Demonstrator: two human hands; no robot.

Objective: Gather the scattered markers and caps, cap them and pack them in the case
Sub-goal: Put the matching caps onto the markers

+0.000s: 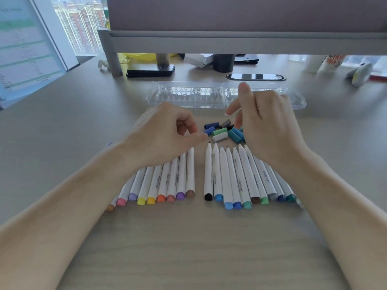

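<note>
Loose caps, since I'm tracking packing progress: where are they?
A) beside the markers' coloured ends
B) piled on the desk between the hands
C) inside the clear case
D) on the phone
B: the caps lie heaped on the desk between the left hand and right hand, short of the clear case.

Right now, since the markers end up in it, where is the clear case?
In the head view the clear case lies across the desk's far middle, beyond the pile of caps, its right half behind the right hand.
</note>
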